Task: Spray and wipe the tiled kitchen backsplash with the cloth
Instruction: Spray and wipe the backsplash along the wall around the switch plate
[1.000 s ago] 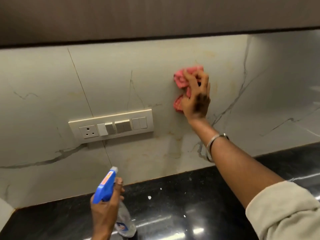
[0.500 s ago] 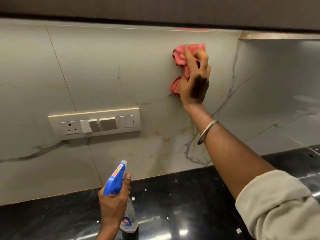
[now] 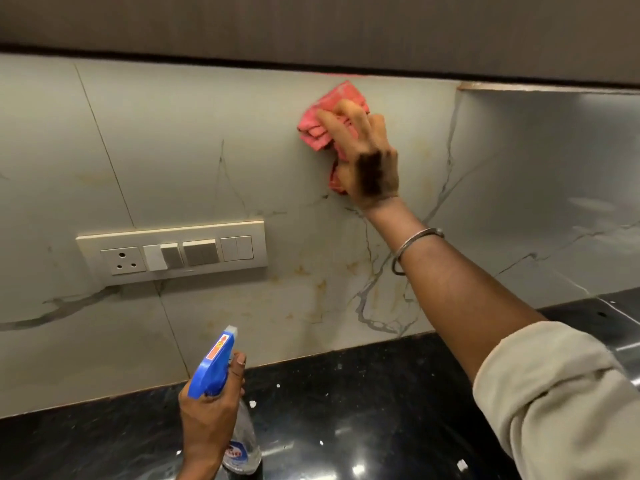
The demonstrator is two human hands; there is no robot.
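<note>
A crumpled pink cloth (image 3: 320,124) is pressed flat against the pale marble-look tiled backsplash (image 3: 180,150), high up near the underside of the cabinet. My right hand (image 3: 367,164) presses it there with spread fingers, palm to the wall. Lower down, my left hand (image 3: 207,420) grips the neck of a clear spray bottle (image 3: 242,445) with a blue trigger head (image 3: 213,367); the nozzle points up toward the wall. The bottle's base is cut off by the frame edge.
A cream switch panel (image 3: 173,252) with a socket is set into the backsplash at the left. A dark cabinet (image 3: 311,26) overhangs the wall. The black glossy counter (image 3: 363,410) carries white specks. Yellowish stains (image 3: 318,282) mark the tile below the cloth.
My right hand slid the cloth up the wall and a little left, now close under the cabinet. My left hand kept holding the spray bottle in about the same spot.
</note>
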